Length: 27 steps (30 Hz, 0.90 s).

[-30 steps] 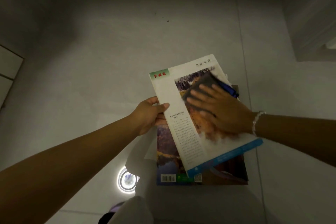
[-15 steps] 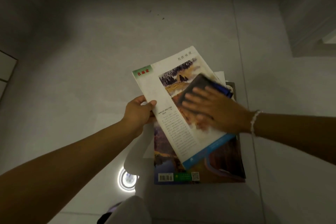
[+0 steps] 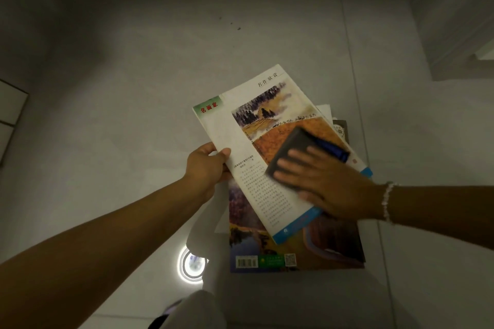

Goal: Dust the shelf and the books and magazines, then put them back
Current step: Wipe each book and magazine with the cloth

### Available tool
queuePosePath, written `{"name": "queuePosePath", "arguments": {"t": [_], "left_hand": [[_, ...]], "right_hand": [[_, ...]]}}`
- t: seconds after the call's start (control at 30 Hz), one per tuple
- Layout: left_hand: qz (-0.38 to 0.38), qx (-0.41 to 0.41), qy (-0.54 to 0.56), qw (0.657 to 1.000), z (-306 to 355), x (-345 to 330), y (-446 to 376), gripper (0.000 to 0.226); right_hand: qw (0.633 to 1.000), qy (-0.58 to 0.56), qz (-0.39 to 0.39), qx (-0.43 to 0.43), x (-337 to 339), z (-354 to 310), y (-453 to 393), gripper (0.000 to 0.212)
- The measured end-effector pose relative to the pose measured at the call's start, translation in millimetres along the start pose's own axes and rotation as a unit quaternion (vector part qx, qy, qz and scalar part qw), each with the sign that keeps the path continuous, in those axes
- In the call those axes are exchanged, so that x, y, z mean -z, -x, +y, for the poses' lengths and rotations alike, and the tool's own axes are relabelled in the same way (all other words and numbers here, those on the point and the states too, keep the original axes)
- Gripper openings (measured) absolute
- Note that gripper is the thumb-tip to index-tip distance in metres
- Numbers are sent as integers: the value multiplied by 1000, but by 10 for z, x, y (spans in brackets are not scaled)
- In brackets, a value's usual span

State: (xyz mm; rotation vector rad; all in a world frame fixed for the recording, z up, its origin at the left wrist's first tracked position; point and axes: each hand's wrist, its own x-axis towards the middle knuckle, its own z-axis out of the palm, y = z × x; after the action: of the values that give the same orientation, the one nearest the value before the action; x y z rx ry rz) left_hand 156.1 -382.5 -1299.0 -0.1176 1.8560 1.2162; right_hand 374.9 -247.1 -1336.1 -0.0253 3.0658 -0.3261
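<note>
1. The left hand (image 3: pixel 207 165) grips the magazine (image 3: pixel 263 147) by its left edge, thumb on the cover, and holds it tilted above a pile of magazines (image 3: pixel 294 248) lying on the tiled floor (image 3: pixel 133 88).
2. The right hand (image 3: pixel 320 181) lies flat, fingers straight, pressing a dark cloth (image 3: pixel 296 149) onto the cover; it grasps nothing, only pushes.
3. Change: 1 second ago the cloth sat high on the cover over the top of the painting. Half a second ago it was near the middle. Now it is lower and to the right, over the orange field and the text edge, so the trees and sky of the painting show again.
4. Meaning: the wipe has run down the cover from top toward bottom. I judge this face is mostly dusted, with the lower blue strip still to pass.
5. Likely next: finish the stroke, perhaps turn the magazine over, then set it aside.
6. The shelf itself is not in view, so putting things back is not yet begun. The pile on the floor still waits.
7. A bracelet (image 3: pixel 387 200) circles the right wrist.
</note>
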Motion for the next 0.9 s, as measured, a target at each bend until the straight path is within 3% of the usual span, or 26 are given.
{"name": "queuePosePath", "arguments": {"t": [0.17,0.5,0.73,0.9], "left_hand": [[-1,1,2,1000,2,-6,-1,28],[-29,-2,0,1000,31,25,21,25],[-26,-22,7,999,72,64,85,28],[-62,-46,53,996,165,73,94,25]], "right_hand": [[986,-38,24,-163,98,448,66,56],[951,-100,45,-288,232,351,-336,61],[949,-199,65,-234,365,178,-464,41],[862,-303,164,-371,714,190,-605,35]]}}
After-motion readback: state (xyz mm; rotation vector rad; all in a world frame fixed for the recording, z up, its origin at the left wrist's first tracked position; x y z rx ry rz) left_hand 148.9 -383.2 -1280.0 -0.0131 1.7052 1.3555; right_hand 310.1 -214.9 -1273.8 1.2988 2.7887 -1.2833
